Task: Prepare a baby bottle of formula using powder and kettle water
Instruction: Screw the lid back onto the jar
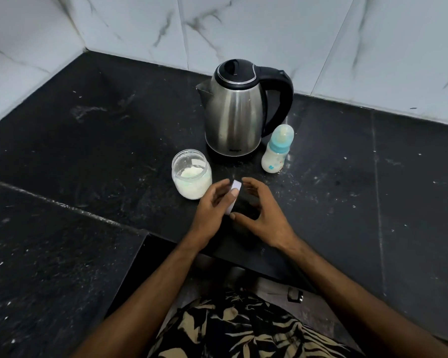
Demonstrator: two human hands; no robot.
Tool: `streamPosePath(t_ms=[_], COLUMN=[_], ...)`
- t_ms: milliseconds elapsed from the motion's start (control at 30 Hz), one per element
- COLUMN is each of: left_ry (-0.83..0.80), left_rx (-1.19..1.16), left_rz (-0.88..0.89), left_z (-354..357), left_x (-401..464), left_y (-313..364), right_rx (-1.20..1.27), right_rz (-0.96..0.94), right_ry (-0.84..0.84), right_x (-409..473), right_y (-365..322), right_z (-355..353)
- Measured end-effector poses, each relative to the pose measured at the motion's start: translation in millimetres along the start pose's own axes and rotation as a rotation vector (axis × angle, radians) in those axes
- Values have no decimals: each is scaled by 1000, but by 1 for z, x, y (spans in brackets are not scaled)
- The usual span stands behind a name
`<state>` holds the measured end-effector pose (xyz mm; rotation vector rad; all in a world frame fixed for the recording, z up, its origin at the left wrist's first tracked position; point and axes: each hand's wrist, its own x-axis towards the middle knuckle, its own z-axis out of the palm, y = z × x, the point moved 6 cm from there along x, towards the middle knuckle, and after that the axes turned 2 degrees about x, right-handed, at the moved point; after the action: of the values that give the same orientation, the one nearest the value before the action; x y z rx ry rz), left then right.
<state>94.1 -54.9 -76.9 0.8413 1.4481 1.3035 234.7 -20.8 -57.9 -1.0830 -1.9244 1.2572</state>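
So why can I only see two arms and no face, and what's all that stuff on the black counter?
The camera sits on the person's head and looks down, so you see only their own arms. On the black counter stand a shiny kettle, a baby bottle with its cap on and milky liquid inside, and an open jar of white powder. The left hand holds a white lid on its edge, probably the jar's. The right hand curls open beside it, not gripping it.
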Motion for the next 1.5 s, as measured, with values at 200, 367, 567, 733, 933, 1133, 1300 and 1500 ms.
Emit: streamPosePath(t_ms=[200,367,567,733,933,1133,1300,1500], left_ry=[-6,-61,113,387,282,143,182,186], left_rx=[-228,-203,123,361,497,408,418,424], left_rz=[-126,-123,27,215,276,231,235,233], left_z=[4,-6,-62,-107,-105,-85,-86,-87], left_x=[-3,-10,-19,-22,0,18,23,24], left_y=[-4,-6,-4,14,35,41,38,34], right_rx=[58,31,-97,-246,-457,-636,-693,-699], right_rz=[-43,-43,-121,-200,-316,-358,-345,-290], right_ry=[-19,-68,-152,-244,-381,-537,-558,-524], right_x=[4,12,44,80,113,126,130,133], right_y=[-6,-5,-25,-61,-100,-115,-111,-103], right_z=[10,10,-3,-3,15,45,54,54])
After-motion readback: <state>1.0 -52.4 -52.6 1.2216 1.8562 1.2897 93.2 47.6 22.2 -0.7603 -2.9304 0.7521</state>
